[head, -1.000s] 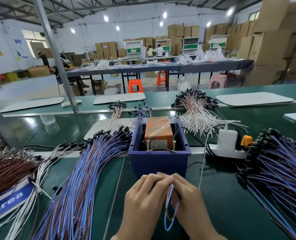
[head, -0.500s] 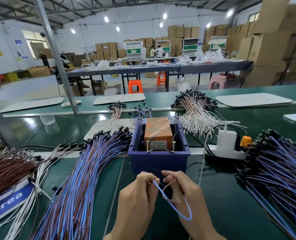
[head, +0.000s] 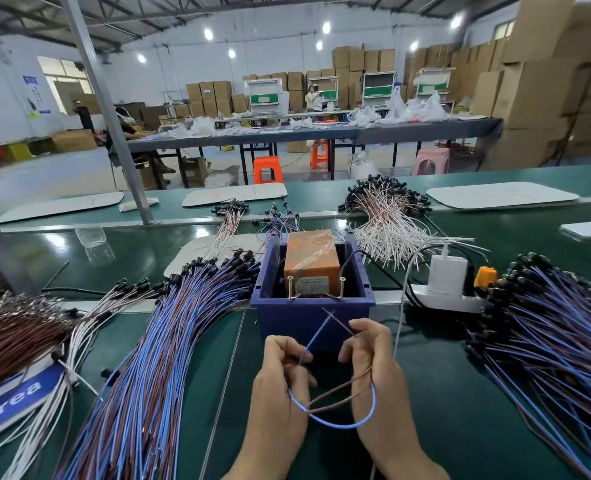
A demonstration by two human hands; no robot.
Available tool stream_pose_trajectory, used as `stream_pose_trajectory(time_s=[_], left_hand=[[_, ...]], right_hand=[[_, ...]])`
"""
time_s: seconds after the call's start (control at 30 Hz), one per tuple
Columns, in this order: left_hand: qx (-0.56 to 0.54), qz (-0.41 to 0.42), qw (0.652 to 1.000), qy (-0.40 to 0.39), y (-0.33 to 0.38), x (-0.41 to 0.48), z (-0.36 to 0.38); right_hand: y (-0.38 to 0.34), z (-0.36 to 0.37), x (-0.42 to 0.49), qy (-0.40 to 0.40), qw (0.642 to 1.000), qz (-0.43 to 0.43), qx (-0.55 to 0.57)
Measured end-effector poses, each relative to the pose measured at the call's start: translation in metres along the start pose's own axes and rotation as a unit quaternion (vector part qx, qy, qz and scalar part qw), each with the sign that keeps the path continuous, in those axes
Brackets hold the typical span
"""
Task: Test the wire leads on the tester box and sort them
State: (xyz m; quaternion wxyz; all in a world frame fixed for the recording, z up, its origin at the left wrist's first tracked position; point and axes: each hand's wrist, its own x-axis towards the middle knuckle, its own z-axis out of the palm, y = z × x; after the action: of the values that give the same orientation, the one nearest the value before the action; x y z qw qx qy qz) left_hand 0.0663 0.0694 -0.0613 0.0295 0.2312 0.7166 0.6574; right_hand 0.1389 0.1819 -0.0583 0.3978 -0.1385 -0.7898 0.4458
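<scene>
Bundle of brown wires (head: 6, 334) at nine o'clock of the hands, lying on the green bench (head: 436, 427); next rightward, a fanned sheaf of blue-and-brown leads (head: 155, 358) at ten o'clock, black caps pointing toward the blue bin (head: 287, 323); left hand (head: 276, 386) low centre, fingers curled, thumb and forefinger pinching the blue strand of one wire lead (head: 335, 425); the lead's loop sags between both hands, above the bench; bin at twelve o'clock of the hands, just beyond them; orange tester box (head: 313, 261) sits inside it, two screw posts (head: 289, 289) upright at its near face; the lead's bare tips cross in front of the bin's near wall, below the posts and apart from them; right hand (head: 377, 375) fingers curled, pinching the brown strand; white power strip (head: 443, 301) at two o'clock; second sheaf (head: 557, 341) of blue and brown at three o'clock.
</scene>
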Motion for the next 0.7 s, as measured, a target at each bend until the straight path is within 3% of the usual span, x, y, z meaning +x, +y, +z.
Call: stream_pose_trajectory(time_s=[0.1, 0.37, 0.53, 0.7], left_hand=[[-0.023, -0.006, 1.0, -0.004, 0.003, -0.001, 0.003], [0.057, 0.056, 0.997, -0.014, 0.007, -0.006, 0.0], [0.022, 0.031, 0.999, 0.021, 0.007, -0.006, -0.002], [0.055, 0.08, 0.992, 0.076, 0.009, -0.004, -0.008]], right_hand=[[0.002, -0.001, 0.0, -0.005, 1.0, -0.011, 0.013], [0.005, -0.001, -0.001, 0.003, 1.0, -0.014, 0.015], [0.001, 0.001, -0.001, 0.023, 0.999, -0.02, 0.022], [-0.002, 0.004, 0.003, 0.058, 0.998, -0.031, -0.002]])
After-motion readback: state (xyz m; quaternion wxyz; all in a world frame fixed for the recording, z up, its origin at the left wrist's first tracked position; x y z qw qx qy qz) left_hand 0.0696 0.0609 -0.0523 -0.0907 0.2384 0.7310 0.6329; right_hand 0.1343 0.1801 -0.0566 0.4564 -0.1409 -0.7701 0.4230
